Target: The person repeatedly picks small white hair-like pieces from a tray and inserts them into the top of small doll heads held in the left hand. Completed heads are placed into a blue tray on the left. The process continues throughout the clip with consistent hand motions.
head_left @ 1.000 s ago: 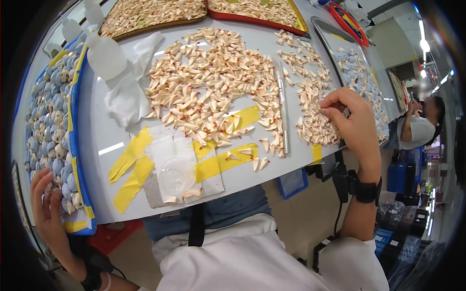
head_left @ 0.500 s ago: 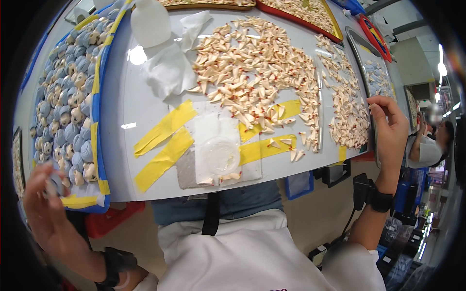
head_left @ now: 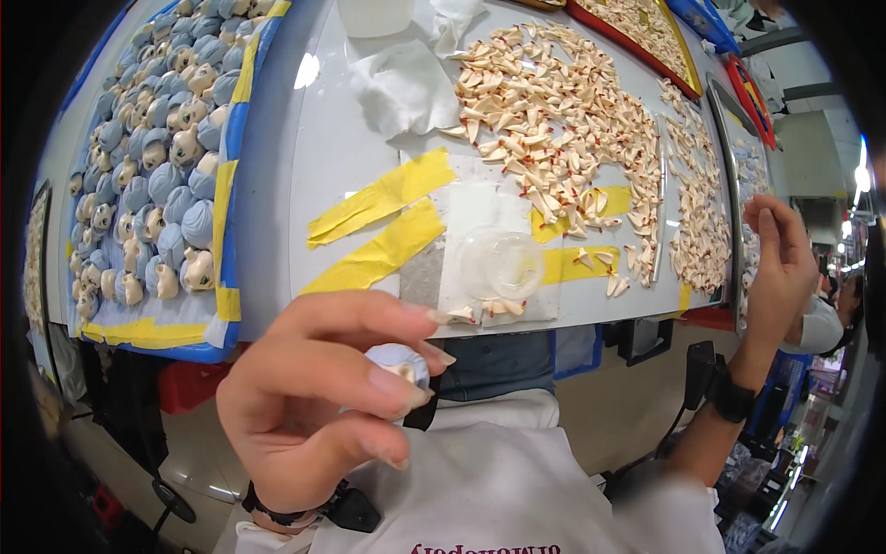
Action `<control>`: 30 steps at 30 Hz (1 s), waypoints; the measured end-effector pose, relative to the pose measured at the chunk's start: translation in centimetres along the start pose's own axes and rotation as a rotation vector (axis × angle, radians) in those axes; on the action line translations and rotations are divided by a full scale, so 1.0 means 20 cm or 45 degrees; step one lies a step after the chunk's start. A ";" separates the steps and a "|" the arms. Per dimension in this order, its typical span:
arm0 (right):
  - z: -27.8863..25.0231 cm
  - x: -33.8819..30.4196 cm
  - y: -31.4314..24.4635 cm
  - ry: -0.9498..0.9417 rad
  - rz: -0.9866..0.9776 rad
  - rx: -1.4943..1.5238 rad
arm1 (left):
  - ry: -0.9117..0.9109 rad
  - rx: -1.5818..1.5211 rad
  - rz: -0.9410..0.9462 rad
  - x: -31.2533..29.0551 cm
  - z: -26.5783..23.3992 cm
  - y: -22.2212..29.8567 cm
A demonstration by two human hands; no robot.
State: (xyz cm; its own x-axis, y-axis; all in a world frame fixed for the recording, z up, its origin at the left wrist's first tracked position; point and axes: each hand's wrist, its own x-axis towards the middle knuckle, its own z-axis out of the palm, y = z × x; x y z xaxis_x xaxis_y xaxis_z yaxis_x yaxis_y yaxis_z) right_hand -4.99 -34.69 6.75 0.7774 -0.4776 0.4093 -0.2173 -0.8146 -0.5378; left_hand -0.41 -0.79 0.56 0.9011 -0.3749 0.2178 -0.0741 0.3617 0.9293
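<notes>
My left hand (head_left: 300,392) is raised in front of the table's near edge. Its fingers and thumb are closed round a small doll head (head_left: 397,356) with pale blue hair, partly hidden by the fingertips. At the table's right side, beside a metal-rimmed tray, my right hand (head_left: 783,258) is lifted with bent fingers, and I see nothing held in it. A round clear plastic dish (head_left: 513,265) sits on a white pad among yellow tape strips. Several small cream pointed pieces (head_left: 487,309) with red tips lie at its near side.
A blue tray (head_left: 228,208) full of blue-haired doll heads stands at left. Many cream pointed pieces (head_left: 563,111) cover the middle of the table. White tissue (head_left: 401,92) lies by a translucent container (head_left: 377,14). A red-rimmed tray (head_left: 637,46) is at the back.
My left hand has come from the blue tray toward the middle with the doll head in it. The view has shifted left; my right hand stays near the metal-rimmed tray.
</notes>
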 end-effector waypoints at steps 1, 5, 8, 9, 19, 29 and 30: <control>0.00 -0.01 -0.01 -0.003 0.026 0.103 | 0.037 -0.014 -0.020 0.00 0.01 0.00; 0.04 -0.06 -0.19 -0.028 -0.134 0.240 | 0.216 -0.051 -0.221 0.00 0.06 0.04; 0.06 -0.11 -0.32 -0.140 -0.187 0.179 | 0.126 -0.057 -0.185 -0.01 0.03 0.00; 0.08 -0.13 -0.35 -0.182 -0.209 0.262 | 0.094 -0.072 -0.124 -0.01 0.01 -0.03; 0.29 -0.21 -0.60 -0.345 -0.226 0.630 | 0.153 -0.158 -0.095 -0.01 0.01 -0.01; 0.36 -0.17 -0.58 -0.253 -0.438 0.335 | 0.089 -0.150 -0.152 -0.01 0.01 -0.01; 0.36 -0.17 -0.58 -0.252 -0.391 0.386 | 0.061 -0.119 -0.129 0.00 0.00 -0.01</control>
State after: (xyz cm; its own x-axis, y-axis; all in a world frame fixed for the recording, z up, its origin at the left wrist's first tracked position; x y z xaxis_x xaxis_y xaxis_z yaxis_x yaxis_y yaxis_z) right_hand -0.94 -21.18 6.34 0.8827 -0.1340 0.4504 0.1993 -0.7612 -0.6171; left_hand -0.48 -0.92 0.35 0.9215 -0.3730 0.1079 0.0562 0.4031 0.9134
